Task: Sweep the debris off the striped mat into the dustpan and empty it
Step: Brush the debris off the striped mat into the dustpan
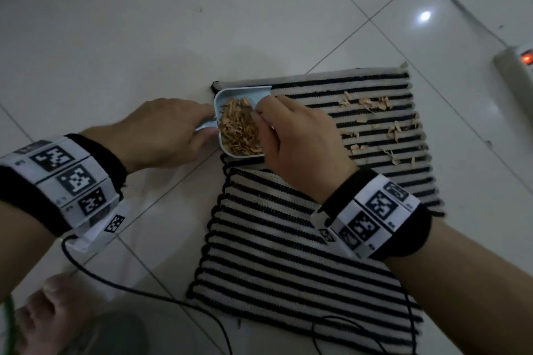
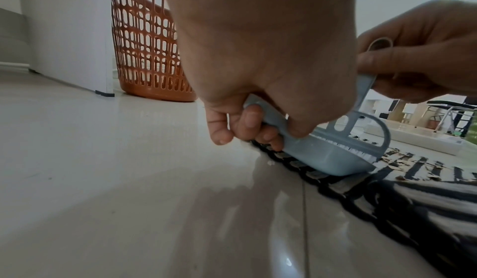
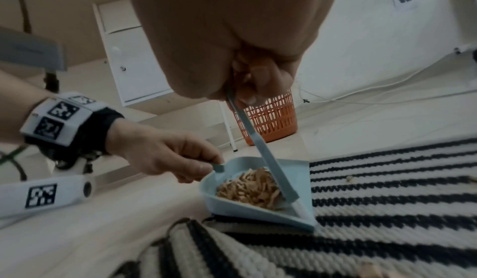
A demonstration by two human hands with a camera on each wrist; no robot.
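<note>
A light blue dustpan [image 1: 227, 93] sits on the left edge of the far striped mat [image 1: 383, 86], heaped with tan wood shavings [image 1: 239, 130]. My left hand [image 1: 202, 127] grips its handle, fingers curled under it [image 2: 245, 123]. My right hand [image 1: 265, 112] pinches the handle of a small blue brush [image 3: 268, 164], whose white bristles stand at the pan's mouth [image 2: 361, 139]. Several loose shavings [image 1: 372, 104] are scattered over the right half of the mat.
A second striped mat [image 1: 274, 262] lies nearer me, overlapping the first. An orange perforated basket [image 2: 147, 43] stands on the tile floor beyond the pan. A power strip [image 1: 516, 72] lies at the right, a black cable [image 1: 144, 294] and a bare foot [image 1: 49, 314] near me.
</note>
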